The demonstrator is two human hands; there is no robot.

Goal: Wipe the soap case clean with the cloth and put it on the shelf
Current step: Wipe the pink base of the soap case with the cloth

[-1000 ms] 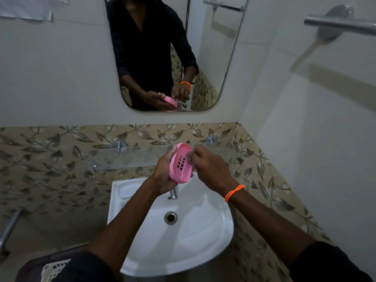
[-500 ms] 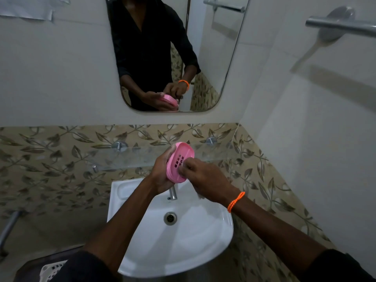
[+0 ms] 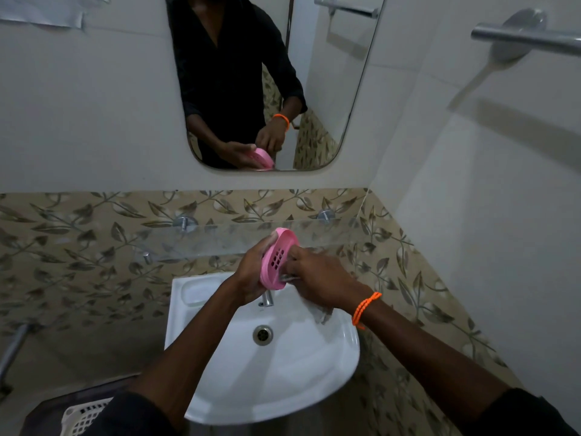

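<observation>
Left hand (image 3: pixel 251 275): grip curled around the back of the pink soap case (image 3: pixel 278 259), fingers wrapped over its upper edge and palm behind it, so that the case stands tilted on edge with its slotted inner face turned toward the camera. Soap case: held in the air above the tap (image 3: pixel 267 298) and the back rim of the white basin (image 3: pixel 220 401), just in front of the glass shelf (image 3: pixel 220 239), not resting on it. Right hand (image 3: pixel 317 278): grip clenched on a pale cloth (image 3: pixel 319 313), fingertips pressed against the lower right of the case's inner face; a loose end of the cloth hangs below the palm over the basin. An orange cord bracelet (image 3: pixel 364 308) circles the right wrist. The two hands meet at the case, left behind it and right in front. Above, the mirror (image 3: pixel 355 89) reflects both hands and the case. A metal towel bar (image 3: pixel 528 39) projects from the right wall. A white perforated basket (image 3: pixel 83 415) sits at lower left.
</observation>
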